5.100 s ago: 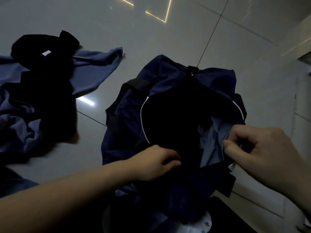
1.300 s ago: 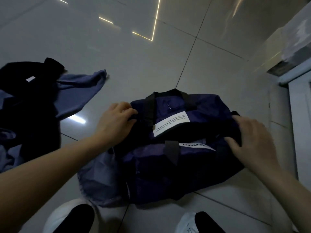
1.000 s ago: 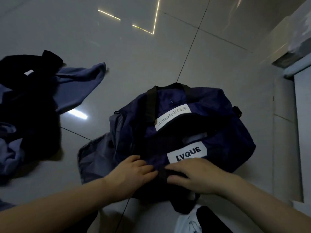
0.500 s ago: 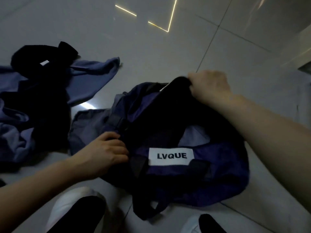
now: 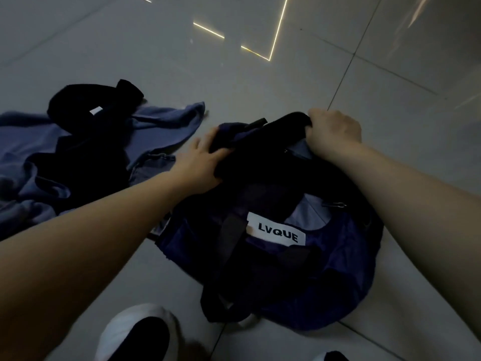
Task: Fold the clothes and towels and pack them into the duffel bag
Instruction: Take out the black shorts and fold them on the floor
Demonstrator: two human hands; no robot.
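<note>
The left hand (image 5: 200, 162) has moved up and is now gripping the duffel bag's (image 5: 325, 295) far edge; the right hand (image 5: 334, 132) is still gripping it at 1 o'clock. Bare floor (image 5: 260, 82) is lying at 12.

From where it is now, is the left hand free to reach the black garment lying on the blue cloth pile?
Probably not at once: the left hand grips the navy duffel bag's edge. Once it lets go, bare floor lies between it and the black garment.

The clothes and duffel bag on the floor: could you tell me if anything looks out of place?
Yes: the blue cloth and black garment lie crumpled and unfolded on the floor, left of the duffel bag, not yet packed.
</note>
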